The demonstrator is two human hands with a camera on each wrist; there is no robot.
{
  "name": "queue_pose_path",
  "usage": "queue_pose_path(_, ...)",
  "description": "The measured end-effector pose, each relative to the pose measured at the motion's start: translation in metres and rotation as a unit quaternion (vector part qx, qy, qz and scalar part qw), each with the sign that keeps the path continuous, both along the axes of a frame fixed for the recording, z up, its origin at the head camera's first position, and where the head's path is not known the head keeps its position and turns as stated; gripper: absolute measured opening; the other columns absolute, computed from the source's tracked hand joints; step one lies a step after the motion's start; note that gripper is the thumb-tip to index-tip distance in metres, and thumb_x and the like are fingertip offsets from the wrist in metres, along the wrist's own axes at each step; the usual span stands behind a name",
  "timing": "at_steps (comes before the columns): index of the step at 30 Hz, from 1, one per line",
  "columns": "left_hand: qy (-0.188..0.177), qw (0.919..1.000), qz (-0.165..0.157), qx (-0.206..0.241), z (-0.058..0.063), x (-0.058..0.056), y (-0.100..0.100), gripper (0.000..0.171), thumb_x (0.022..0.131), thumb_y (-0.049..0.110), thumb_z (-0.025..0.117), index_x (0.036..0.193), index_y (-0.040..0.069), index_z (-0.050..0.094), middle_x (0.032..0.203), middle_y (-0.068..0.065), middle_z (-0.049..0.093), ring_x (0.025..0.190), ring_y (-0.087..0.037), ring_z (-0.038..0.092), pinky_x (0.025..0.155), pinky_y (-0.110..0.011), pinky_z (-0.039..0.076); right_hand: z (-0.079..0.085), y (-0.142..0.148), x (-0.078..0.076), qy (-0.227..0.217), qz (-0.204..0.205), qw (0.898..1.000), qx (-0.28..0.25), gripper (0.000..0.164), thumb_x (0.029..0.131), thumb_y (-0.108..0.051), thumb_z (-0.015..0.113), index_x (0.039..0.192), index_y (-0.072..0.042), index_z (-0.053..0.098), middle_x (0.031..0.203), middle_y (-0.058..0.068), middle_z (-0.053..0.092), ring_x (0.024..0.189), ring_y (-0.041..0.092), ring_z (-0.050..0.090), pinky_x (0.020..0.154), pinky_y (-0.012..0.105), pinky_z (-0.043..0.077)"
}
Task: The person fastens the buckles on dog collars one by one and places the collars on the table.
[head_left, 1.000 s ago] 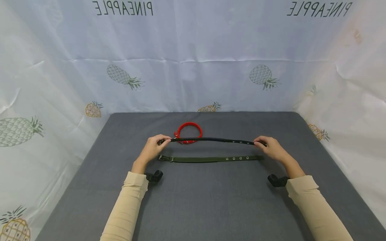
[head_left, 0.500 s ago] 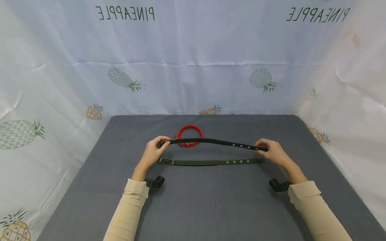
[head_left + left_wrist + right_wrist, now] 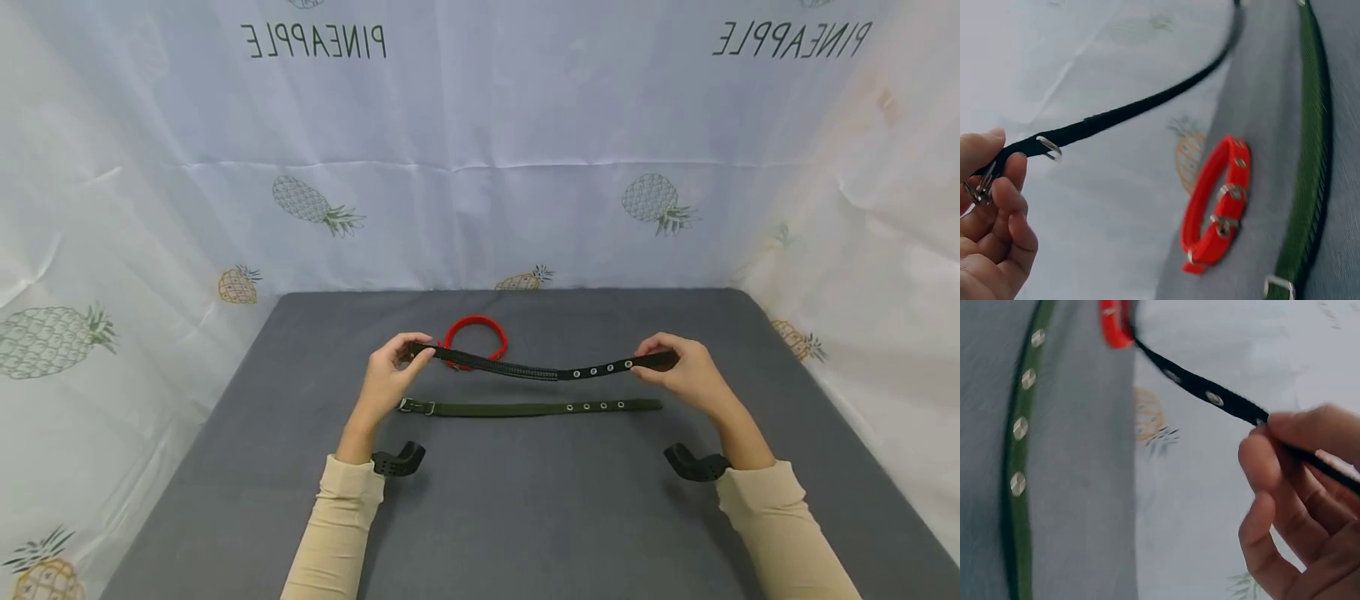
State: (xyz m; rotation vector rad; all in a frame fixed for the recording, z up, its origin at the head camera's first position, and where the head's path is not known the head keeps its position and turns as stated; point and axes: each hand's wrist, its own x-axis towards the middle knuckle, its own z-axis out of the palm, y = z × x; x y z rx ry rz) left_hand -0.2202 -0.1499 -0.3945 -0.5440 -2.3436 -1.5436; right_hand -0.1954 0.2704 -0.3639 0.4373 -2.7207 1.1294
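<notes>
A black collar (image 3: 517, 369) with metal eyelets is stretched between my two hands above the table, sagging in the middle. My left hand (image 3: 388, 373) pinches its buckle end; in the left wrist view the metal buckle (image 3: 984, 187) is partly covered by the fingers, and a D-ring (image 3: 1049, 147) sits just beyond them. Near the last eyelet, my right hand (image 3: 684, 372) pinches the holed end between thumb and fingers, the strap's tip passing into the hand. Below it in the head view, a green collar (image 3: 487, 410) lies straight, its eyelets to the right.
Behind the black collar a red collar (image 3: 477, 318), buckled into a loop, rests on the grey table (image 3: 540, 508). A white curtain (image 3: 480, 100) printed with pineapples surrounds the back and sides. Black camera mounts (image 3: 401, 459) are strapped to both wrists.
The black collar has turned and gone from bowing upward to sagging, its broad face now showing. My right hand's grip has moved inward to the last eyelet. The head view has tilted slightly up.
</notes>
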Motion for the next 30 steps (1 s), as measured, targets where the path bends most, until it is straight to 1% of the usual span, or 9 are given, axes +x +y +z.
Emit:
queue_pose_path(1,-0.004,0.9999,-0.004,0.010,0.001,0.001,0.002,0.027,0.092,0.004,0.063,0.117,-0.006,0.062,0.098,-0.022,0.065,0.075,0.006,0.050,0.071,-0.016,0.045,0.001,-0.001,0.001,0.001,0.008,1.000,-0.022,0.017,0.083,-0.005,0.074,0.098,-0.001,0.066,0.086,-0.003,0.066,0.068,-0.006,0.061,0.063,0.020,0.053)
queue_pose_path(5,-0.007,0.9987,-0.018,0.047,0.005,0.004,0.008,0.029,0.091,0.004,0.064,0.119,-0.003,0.063,0.093,-0.009,0.061,0.074,-0.001,0.048,0.068,-0.016,0.043,0.001,-0.005,0.002,0.003,0.026,0.995,-0.094,0.018,0.085,-0.002,0.071,0.100,0.004,0.063,0.083,-0.024,0.061,0.068,-0.002,0.066,0.064,0.018,0.055)
queue_pose_path(7,-0.004,0.9976,-0.025,0.064,0.007,0.005,0.011,0.028,0.091,0.004,0.064,0.118,-0.002,0.064,0.088,-0.002,0.059,0.073,-0.004,0.050,0.066,-0.016,0.043,0.000,-0.008,0.003,0.006,0.028,0.993,-0.118,0.018,0.085,-0.002,0.070,0.102,0.002,0.064,0.083,-0.027,0.061,0.070,-0.004,0.065,0.065,0.017,0.055)
queue_pose_path(12,0.018,0.9928,-0.052,0.106,0.010,0.006,0.019,0.026,0.091,0.003,0.064,0.115,-0.006,0.065,0.086,0.012,0.061,0.072,-0.004,0.053,0.065,-0.016,0.046,-0.002,-0.018,0.005,0.021,0.029,0.988,-0.151,0.019,0.087,-0.002,0.068,0.103,-0.012,0.068,0.084,-0.026,0.064,0.074,-0.003,0.064,0.065,0.015,0.052)
queue_pose_path(15,0.036,0.9867,-0.078,0.138,0.011,0.005,0.025,0.024,0.090,0.000,0.063,0.113,-0.008,0.066,0.092,0.017,0.065,0.077,0.001,0.056,0.069,-0.014,0.049,-0.004,-0.025,0.005,0.031,0.034,0.986,-0.160,0.017,0.088,-0.003,0.067,0.105,-0.008,0.069,0.087,-0.028,0.065,0.076,-0.004,0.065,0.067,0.014,0.052)
queue_pose_path(17,0.044,0.9810,-0.098,0.162,0.011,0.005,0.029,0.022,0.089,-0.001,0.064,0.111,-0.002,0.068,0.097,0.018,0.067,0.080,0.002,0.057,0.070,-0.014,0.050,-0.004,-0.031,0.006,0.037,0.039,0.985,-0.164,0.015,0.088,-0.003,0.067,0.103,0.000,0.068,0.092,-0.030,0.065,0.078,-0.006,0.065,0.070,0.012,0.053)
queue_pose_path(19,0.049,0.9754,-0.113,0.183,0.012,0.005,0.033,0.023,0.089,-0.001,0.064,0.109,0.010,0.071,0.099,0.018,0.068,0.080,0.001,0.058,0.070,-0.013,0.049,-0.005,-0.037,0.006,0.045,0.041,0.984,-0.167,0.015,0.088,-0.003,0.068,0.100,0.006,0.068,0.095,-0.033,0.064,0.079,-0.008,0.065,0.071,0.011,0.053)
queue_pose_path(23,0.047,0.9674,-0.120,0.218,0.016,0.007,0.040,0.031,0.089,0.003,0.065,0.104,0.029,0.071,0.099,0.017,0.068,0.078,0.002,0.058,0.071,-0.011,0.049,-0.004,-0.050,0.005,0.051,0.049,0.981,-0.181,0.014,0.086,-0.002,0.069,0.094,0.010,0.068,0.097,-0.034,0.064,0.078,-0.007,0.065,0.071,0.011,0.053)
queue_pose_path(30,0.005,0.9571,-0.113,0.267,0.022,0.012,0.043,0.029,0.090,0.005,0.064,0.100,0.030,0.073,0.100,0.017,0.070,0.081,0.002,0.059,0.074,-0.013,0.050,0.007,-0.070,0.001,0.041,0.068,0.982,-0.172,0.015,0.085,-0.005,0.071,0.096,0.005,0.071,0.095,-0.032,0.064,0.081,-0.006,0.063,0.068,0.015,0.051)
